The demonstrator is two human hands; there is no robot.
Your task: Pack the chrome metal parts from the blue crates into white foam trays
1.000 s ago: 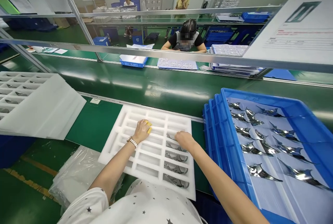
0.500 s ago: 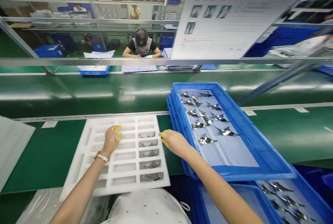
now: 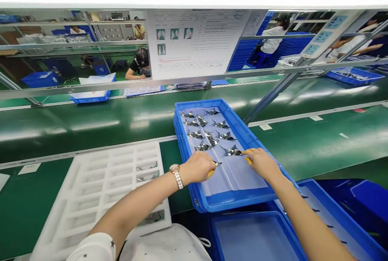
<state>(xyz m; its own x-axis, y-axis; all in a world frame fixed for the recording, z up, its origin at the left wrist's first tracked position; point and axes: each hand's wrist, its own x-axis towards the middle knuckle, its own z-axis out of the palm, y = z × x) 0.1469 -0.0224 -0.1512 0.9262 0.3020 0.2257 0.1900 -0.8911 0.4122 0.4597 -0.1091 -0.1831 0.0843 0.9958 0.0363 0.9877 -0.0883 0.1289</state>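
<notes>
My left hand (image 3: 200, 167), with yellow finger covers, is over the near part of the blue tray (image 3: 242, 198). It is closed on a shiny curved metal part (image 3: 218, 163), most of which the fingers hide. At the tray's right side, my right hand (image 3: 261, 163) pinches the pointed end of another shiny metal part (image 3: 231, 151), which rests on the white liner. Several similar metal pieces (image 3: 195, 134) lie in rows farther back. To the left is a white foam tray (image 3: 57, 208) with slots, some holding metal parts; my left forearm covers part of it.
Below the bench edge, more blue trays (image 3: 253, 216) stand at the right, one with metal parts. A metal rail (image 3: 115, 85) and slanted post (image 3: 269, 99) cross in front. A printed sheet (image 3: 197, 46) hangs there. Other people sit beyond the green bench (image 3: 145, 117).
Both hands have moved right, from the foam tray to the blue tray. My left hand has taken hold of a metal part, and my right hand of another's end. The view has turned right.
</notes>
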